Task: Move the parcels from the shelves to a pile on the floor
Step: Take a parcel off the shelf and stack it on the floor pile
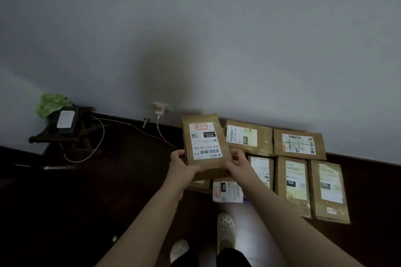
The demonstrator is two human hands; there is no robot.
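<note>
A brown cardboard parcel [205, 143] with a white label marked 010 is held over the dark floor near the wall. My left hand [181, 163] grips its near left corner and my right hand [237, 161] grips its near right corner. Beneath and to the right, several brown parcels lie flat on the floor: one by the wall [249, 137], another further right [299, 144], and a row nearer me [293, 182]. A small white-labelled parcel [227, 192] lies under my right forearm. No shelves are in view.
A small dark wooden stool [65, 134] stands at the left with a phone [65, 119] and a green bag [51, 103] on it. A charger [159, 109] sits in a wall socket, its cable trailing over the floor. My feet in light shoes [225, 230] stand below.
</note>
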